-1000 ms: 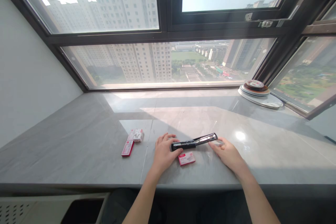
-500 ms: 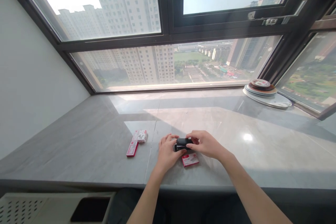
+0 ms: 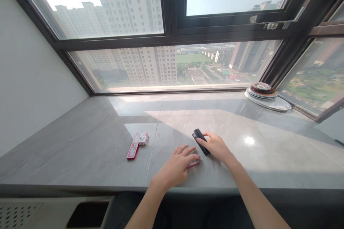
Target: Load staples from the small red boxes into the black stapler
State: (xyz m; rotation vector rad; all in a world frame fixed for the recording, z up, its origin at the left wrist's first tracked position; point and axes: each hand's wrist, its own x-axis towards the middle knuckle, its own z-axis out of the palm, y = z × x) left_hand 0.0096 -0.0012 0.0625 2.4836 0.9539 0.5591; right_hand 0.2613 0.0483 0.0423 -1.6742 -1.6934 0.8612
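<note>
My right hand [image 3: 216,146] is closed around a black stapler [image 3: 201,141], which slants above or on the grey counter. The thumb presses along its top. My left hand [image 3: 177,166] hovers over or rests on a small red-and-white box [image 3: 194,164], fingers stretched and a little apart. Most of that box is hidden under the fingers, and I cannot tell whether they grip it. Further left lie a flat red-and-white box [image 3: 132,151] and a small white box [image 3: 143,138], with another pale red-edged box [image 3: 136,137] beside it.
The grey counter [image 3: 88,143] runs up to a dark-framed window [image 3: 113,44]. A stack of plates [image 3: 264,94] stands at the back right corner. Below the front edge on the left is a pale perforated plastic piece [image 3: 51,213].
The stapler has gone from between both hands to my right hand alone, turned to a slant. My left hand has released it and shifted down over the nearby box.
</note>
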